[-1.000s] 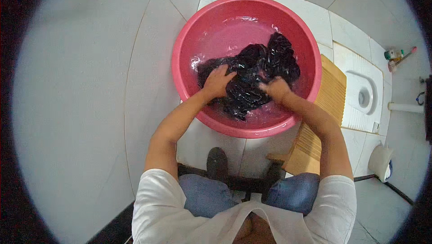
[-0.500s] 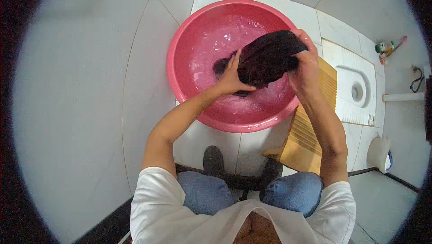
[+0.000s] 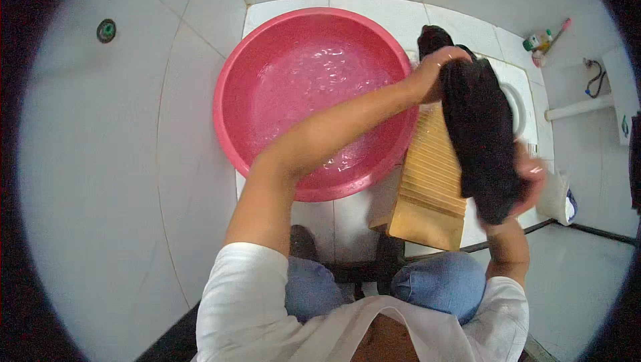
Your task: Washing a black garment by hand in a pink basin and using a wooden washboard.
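Note:
A black cloth garment (image 3: 477,125), bunched lengthwise, hangs between my two hands over the right side of a wooden washboard (image 3: 431,172). Its exact kind does not show. My left hand (image 3: 437,72) is closed round the far end, and a dark bunch sticks out beyond the fingers. At the near end my right hand (image 3: 527,185) grips the cloth, its fingers partly hidden and blurred. Left of the board stands a pink basin (image 3: 230,122) holding rippling water (image 3: 320,88); my left forearm reaches across it.
Behind the garment lies a white squat toilet (image 3: 524,98) in the floor. Bottles and a pink-tipped brush (image 3: 551,38) are by the right wall, below it a white pipe (image 3: 577,107). A white bin (image 3: 554,198) stands at right. A tiled wall (image 3: 113,162) rises at left.
Both hands have carried the black garment right, out of the basin and over the washboard. The garment is now stretched longer, with my right hand nearer me. The view has shifted a little.

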